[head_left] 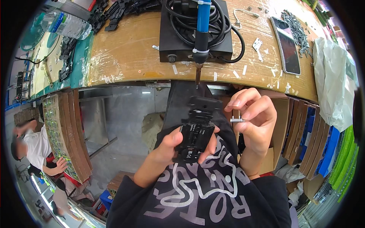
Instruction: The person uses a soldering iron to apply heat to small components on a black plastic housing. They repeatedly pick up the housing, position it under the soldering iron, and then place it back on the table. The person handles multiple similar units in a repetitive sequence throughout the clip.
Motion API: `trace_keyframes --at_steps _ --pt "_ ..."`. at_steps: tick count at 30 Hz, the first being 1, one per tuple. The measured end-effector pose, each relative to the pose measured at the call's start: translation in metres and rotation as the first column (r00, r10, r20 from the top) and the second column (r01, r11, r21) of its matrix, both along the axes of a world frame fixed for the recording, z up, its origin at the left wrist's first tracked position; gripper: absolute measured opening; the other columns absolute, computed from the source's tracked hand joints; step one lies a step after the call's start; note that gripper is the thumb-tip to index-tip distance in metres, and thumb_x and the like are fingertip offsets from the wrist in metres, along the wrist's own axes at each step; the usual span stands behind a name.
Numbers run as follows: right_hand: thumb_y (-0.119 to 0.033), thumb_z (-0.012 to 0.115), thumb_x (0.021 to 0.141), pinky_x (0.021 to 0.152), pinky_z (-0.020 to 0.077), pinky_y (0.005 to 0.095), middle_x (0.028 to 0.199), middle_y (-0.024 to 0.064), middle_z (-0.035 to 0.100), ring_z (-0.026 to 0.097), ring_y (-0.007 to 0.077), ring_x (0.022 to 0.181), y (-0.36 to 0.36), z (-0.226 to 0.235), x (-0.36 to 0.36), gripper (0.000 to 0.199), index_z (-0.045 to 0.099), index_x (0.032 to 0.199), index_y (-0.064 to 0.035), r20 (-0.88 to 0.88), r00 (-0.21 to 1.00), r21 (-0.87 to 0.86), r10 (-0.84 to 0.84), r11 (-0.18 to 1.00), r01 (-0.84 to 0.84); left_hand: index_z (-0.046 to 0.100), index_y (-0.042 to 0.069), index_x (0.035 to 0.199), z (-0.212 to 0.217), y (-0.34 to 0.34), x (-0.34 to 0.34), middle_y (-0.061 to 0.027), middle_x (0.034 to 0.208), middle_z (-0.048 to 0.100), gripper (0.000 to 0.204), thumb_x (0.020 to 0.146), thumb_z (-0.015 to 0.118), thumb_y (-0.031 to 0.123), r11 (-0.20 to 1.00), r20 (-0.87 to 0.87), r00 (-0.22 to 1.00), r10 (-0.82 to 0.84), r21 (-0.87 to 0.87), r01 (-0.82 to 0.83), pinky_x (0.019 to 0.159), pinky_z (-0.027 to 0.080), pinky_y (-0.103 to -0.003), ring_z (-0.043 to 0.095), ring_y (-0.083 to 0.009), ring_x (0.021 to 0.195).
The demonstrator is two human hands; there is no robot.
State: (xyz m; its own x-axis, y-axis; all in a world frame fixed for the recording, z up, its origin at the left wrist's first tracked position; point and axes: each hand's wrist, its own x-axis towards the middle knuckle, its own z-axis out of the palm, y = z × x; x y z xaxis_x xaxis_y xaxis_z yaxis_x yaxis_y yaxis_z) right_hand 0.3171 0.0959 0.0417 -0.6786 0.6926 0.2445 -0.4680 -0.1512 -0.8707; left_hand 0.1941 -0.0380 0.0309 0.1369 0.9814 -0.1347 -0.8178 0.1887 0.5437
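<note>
My left hand (170, 146) is closed around a black plastic housing (197, 131), held in front of my shirt with its far end pointing at the bench. Ribs and slots show on its upper face. To the right, my right hand (254, 116) pinches a small silvery metal pin or screw-like part (236, 120) between thumb and fingers, apart from the housing. Over the housing's far end hangs an electric screwdriver (201, 41) with a blue and black body, its bit pointing down. Neither hand touches it.
A black box (167, 45) with coiled cable stands on the bench (125, 57). At right lie a phone (286, 45), a pile of small metal parts (298, 32) and a plastic bag (332, 76). A water bottle (70, 26) is at far left. Another person (36, 146) sits beyond stacked trays (66, 136).
</note>
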Motion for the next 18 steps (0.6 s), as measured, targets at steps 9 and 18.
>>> trace_keyframes --at_steps 9,18 --pt "0.0 0.069 0.063 0.077 0.0432 0.0341 0.095 0.0125 0.048 0.051 0.0201 0.087 -0.013 -0.019 0.007 0.021 0.052 0.074 -0.0048 -0.095 0.995 -0.288 0.037 0.955 -0.063 0.032 0.004 0.114 0.002 0.012 0.014 -0.0222 0.112 0.045 0.048 0.074 0.059 -0.001 0.832 -0.19 0.816 0.546 0.238 -0.501 0.088 0.039 -0.039 0.047 -0.0282 0.105" --pt "0.003 0.066 0.066 0.075 0.0423 0.0291 0.093 0.0106 0.048 0.05 0.0165 0.085 -0.023 -0.024 0.0 0.02 0.05 0.075 -0.0052 -0.077 0.996 -0.381 0.051 0.921 -0.076 0.034 0.011 0.1 0.002 0.024 0.023 -0.0123 0.103 0.044 0.036 0.075 0.053 -0.005 0.706 -0.224 0.671 0.707 0.263 -0.657 0.086 0.042 -0.038 0.049 -0.0243 0.1"
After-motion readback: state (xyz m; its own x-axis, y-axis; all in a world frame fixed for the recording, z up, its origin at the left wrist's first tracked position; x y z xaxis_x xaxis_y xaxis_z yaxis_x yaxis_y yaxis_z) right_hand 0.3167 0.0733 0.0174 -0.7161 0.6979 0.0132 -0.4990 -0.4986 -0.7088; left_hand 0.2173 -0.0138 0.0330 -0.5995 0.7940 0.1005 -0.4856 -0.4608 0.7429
